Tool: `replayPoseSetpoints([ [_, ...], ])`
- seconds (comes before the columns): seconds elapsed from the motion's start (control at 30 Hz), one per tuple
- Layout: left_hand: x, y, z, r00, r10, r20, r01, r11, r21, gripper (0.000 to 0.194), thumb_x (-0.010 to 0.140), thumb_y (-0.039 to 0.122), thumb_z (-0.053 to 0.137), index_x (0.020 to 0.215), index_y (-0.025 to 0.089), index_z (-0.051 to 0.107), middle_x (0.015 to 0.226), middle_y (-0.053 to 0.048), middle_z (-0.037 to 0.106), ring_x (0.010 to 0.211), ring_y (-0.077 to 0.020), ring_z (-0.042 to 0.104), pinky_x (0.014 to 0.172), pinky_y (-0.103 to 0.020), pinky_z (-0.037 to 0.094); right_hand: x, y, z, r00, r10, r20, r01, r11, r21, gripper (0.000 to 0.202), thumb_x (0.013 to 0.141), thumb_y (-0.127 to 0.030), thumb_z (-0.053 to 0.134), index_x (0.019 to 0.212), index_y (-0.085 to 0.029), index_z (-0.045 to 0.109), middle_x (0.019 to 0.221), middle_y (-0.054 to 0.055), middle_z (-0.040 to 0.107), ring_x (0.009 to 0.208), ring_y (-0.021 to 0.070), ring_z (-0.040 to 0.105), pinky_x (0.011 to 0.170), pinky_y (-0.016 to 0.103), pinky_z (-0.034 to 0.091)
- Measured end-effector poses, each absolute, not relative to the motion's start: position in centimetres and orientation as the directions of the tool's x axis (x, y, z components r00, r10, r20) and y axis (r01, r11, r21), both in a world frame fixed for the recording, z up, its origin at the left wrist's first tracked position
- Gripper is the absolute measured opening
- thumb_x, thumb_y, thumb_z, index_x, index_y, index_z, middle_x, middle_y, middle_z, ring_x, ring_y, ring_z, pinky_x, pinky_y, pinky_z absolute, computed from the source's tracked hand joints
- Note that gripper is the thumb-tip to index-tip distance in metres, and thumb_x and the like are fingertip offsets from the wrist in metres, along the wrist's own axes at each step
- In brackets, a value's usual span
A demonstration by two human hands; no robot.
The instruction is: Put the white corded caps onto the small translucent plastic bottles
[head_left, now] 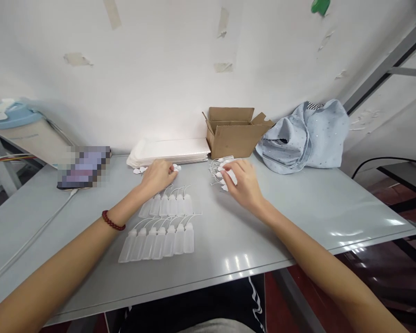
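My left hand (158, 178), with a dark red beaded bracelet on the wrist, reaches over small white pieces (137, 171). Its fingers are curled, with thumb and fingertips close together; whatever lies between them is hidden. Below it lie two rows of small translucent plastic bottles (156, 243), each with a thin white curved tube or cord at its neck. To the right, my right hand (244, 182) has thumb and forefinger drawn together at a cluster of white pieces with thin strands (219, 175). What the fingertips pinch is too small to make out.
Behind the hands, a stack of flat white sheets or sleeves (173, 149) and an open cardboard box (230, 142) stand against the wall. A light blue cloth bag (308, 138) sits at right. At left are a blurred-screen phone (85, 169), its white cable (38, 229) and a blue-lidded bin (24, 134).
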State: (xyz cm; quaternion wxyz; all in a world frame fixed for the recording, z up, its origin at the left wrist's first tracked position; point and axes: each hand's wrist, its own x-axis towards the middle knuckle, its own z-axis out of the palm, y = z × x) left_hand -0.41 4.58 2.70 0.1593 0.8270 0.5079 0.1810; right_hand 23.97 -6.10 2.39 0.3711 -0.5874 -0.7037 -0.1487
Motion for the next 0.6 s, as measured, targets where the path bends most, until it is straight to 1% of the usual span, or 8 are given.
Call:
replayPoseSetpoints([
  [0.07,-0.3,4.5,2.7,0.401,0.903,0.154,0.808,-0.428,0.404,0.016,0.07,0.03,0.052,0.058,0.018,0.054,0.076,-0.011,0.066,0.079,-0.0273,0.057,0.061,-0.03,0.038,22.4,-7.4,2.7,-0.113,0.779,0.616,0.885,0.361,-0.295,0.014,0.089,-0.02,0.047,0.082,-0.016,0.058,0.075,0.006,0.064,0.072,0.0191,0.056,0.069,0.031,0.035],
  [0.1,-0.3,4.3,2.8,0.399,0.902,0.163,0.816,-0.431,0.386,0.015,0.069,0.029,0.052,0.059,0.018,0.055,0.077,-0.011,0.066,0.079,-0.0272,0.057,0.061,-0.031,0.038,21.5,-8.2,2.9,-0.176,0.83,0.529,0.843,0.404,-0.354,0.015,0.089,-0.018,0.046,0.079,-0.016,0.057,0.067,0.003,0.062,0.062,0.0153,0.054,0.065,0.028,0.035],
  [0.17,-0.3,3.8,3.2,0.412,0.895,0.17,0.815,-0.445,0.37,0.013,0.069,0.029,0.052,0.064,0.018,0.057,0.078,-0.009,0.066,0.081,-0.0267,0.058,0.063,-0.031,0.04,19.8,-9.9,3.1,-0.262,0.907,0.33,0.797,0.396,-0.456,0.014,0.086,-0.017,0.047,0.074,-0.016,0.056,0.055,-0.001,0.056,0.048,0.011,0.047,0.054,0.023,0.03],
  [0.2,-0.4,3.3,3.6,0.424,0.889,0.171,0.808,-0.457,0.373,0.013,0.069,0.029,0.053,0.067,0.018,0.059,0.078,-0.008,0.067,0.081,-0.0261,0.058,0.065,-0.031,0.041,19.0,-10.7,3.1,-0.289,0.924,0.249,0.794,0.377,-0.476,0.016,0.086,-0.018,0.048,0.071,-0.016,0.055,0.052,-0.002,0.054,0.046,0.0101,0.044,0.051,0.023,0.027],
  [0.27,-0.8,2.0,4.2,0.446,0.878,0.176,0.782,-0.478,0.4,0.016,0.07,0.032,0.054,0.073,0.018,0.061,0.079,-0.005,0.068,0.078,-0.0236,0.06,0.067,-0.03,0.043,17.6,-12.0,3.2,-0.345,0.932,0.111,0.803,0.354,-0.479,0.024,0.086,-0.024,0.048,0.065,-0.015,0.056,0.051,-0.001,0.055,0.046,0.0093,0.043,0.05,0.022,0.025],
  [0.37,-1.6,-0.3,4.8,0.422,0.887,0.19,0.723,-0.455,0.52,0.018,0.072,0.036,0.057,0.074,0.019,0.062,0.081,-0.003,0.069,0.066,-0.0185,0.06,0.066,-0.029,0.045,16.4,-12.8,3.1,-0.412,0.911,-0.029,0.821,0.357,-0.445,0.032,0.086,-0.035,0.05,0.062,-0.015,0.058,0.052,0.001,0.057,0.045,0.0091,0.042,0.049,0.023,0.023],
  [0.47,-2.4,-2.1,4.6,0.357,0.921,0.154,0.666,-0.367,0.649,0.017,0.071,0.036,0.059,0.073,0.019,0.062,0.082,-0.001,0.069,0.059,-0.0153,0.059,0.063,-0.028,0.047,16.0,-12.7,2.8,-0.407,0.909,-0.091,0.85,0.341,-0.402,0.036,0.084,-0.042,0.049,0.062,-0.015,0.06,0.053,0.002,0.058,0.045,0.0101,0.043,0.048,0.023,0.022],
  [0.6,-2.7,-3.2,4.0,0.333,0.931,0.148,0.62,-0.334,0.71,0.014,0.069,0.032,0.061,0.072,0.019,0.061,0.085,-0.002,0.069,0.061,-0.015,0.061,0.062,-0.028,0.05,16.0,-12.2,2.8,-0.366,0.918,-0.15,0.878,0.287,-0.383,0.037,0.08,-0.044,0.05,0.057,-0.016,0.058,0.051,0.002,0.057,0.046,0.0106,0.043,0.048,0.023,0.023],
])
